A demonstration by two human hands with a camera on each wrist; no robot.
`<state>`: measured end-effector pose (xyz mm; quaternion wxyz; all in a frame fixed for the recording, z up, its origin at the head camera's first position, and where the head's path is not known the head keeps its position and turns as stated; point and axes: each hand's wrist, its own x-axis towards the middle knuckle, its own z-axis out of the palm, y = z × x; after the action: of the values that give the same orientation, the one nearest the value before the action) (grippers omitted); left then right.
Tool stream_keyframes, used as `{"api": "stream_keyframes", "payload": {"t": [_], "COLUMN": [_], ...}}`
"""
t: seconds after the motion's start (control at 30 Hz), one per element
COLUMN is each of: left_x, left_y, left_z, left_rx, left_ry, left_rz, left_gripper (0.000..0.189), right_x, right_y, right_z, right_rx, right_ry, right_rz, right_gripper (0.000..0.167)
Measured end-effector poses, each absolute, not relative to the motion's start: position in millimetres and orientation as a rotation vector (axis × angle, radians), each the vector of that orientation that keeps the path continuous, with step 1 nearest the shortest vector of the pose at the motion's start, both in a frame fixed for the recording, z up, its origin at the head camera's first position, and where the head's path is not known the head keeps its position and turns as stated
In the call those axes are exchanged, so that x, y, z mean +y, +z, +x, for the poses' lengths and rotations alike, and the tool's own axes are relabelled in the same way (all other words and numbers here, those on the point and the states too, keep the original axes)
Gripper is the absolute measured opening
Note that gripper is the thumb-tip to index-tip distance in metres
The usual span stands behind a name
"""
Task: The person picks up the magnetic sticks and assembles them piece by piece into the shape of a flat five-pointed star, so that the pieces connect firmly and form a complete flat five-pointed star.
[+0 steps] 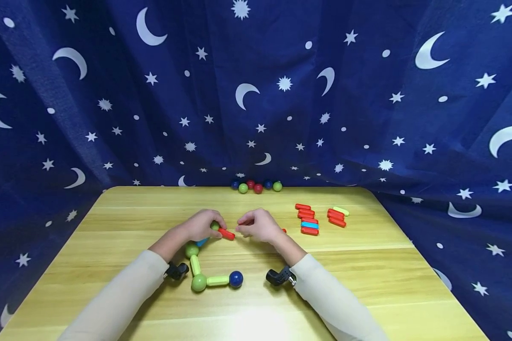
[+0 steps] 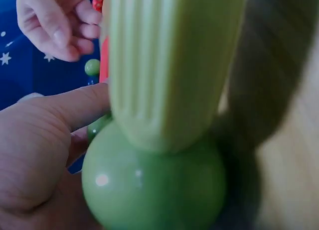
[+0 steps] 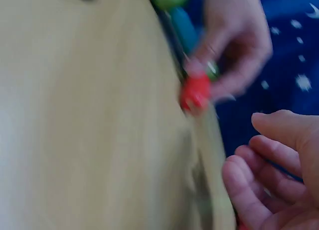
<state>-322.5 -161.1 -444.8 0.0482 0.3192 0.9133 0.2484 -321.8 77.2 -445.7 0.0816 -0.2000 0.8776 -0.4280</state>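
Note:
My left hand point(image 1: 202, 225) pinches a red ribbed stick point(image 1: 227, 234) between thumb and fingers, beside a green ball point(image 1: 214, 226). From that ball a blue stick point(image 1: 202, 242) leads to a second green ball point(image 1: 191, 250). A yellow-green stick point(image 1: 195, 265), a larger-looking green ball point(image 1: 198, 282), another yellow-green stick point(image 1: 217, 281) and a dark blue ball point(image 1: 236, 279) continue the chain. Just right of the red stick is my right hand point(image 1: 260, 226). In the right wrist view its fingers point(image 3: 279, 155) bend loosely, with nothing visible between them.
Loose red sticks with one blue stick point(image 1: 309, 225) lie right of my right hand. Farther right are red sticks point(image 1: 336, 218) and a yellow-green one point(image 1: 341, 210). Several balls point(image 1: 258, 188) line the table's back edge, before a blue curtain point(image 1: 256, 118).

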Motion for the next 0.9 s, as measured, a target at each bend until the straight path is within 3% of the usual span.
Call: {"api": "stream_keyframes", "payload": {"t": [0.47, 0.67, 0.9], "left_x": [-160, -165, -167], "left_y": [-441, -441, -439], "left_z": [-326, -325, -326], "left_rx": [2.661, 2.637, 2.601], "left_ry": [0.641, 0.676, 0.742], "left_rz": [1.041, 1.012, 0.941], "left_gripper": [0.021, 0.020, 0.021], "right_x": [158, 171, 169], "right_y": [-429, -435, -445], "right_z": [-420, -441, -456], "right_rx": [3.108, 3.096, 3.074], "right_ry": [-1.141, -1.137, -1.060], "right_rz": [-0.409, -0.236, -0.226], "right_gripper": [0.016, 0.027, 0.038]}}
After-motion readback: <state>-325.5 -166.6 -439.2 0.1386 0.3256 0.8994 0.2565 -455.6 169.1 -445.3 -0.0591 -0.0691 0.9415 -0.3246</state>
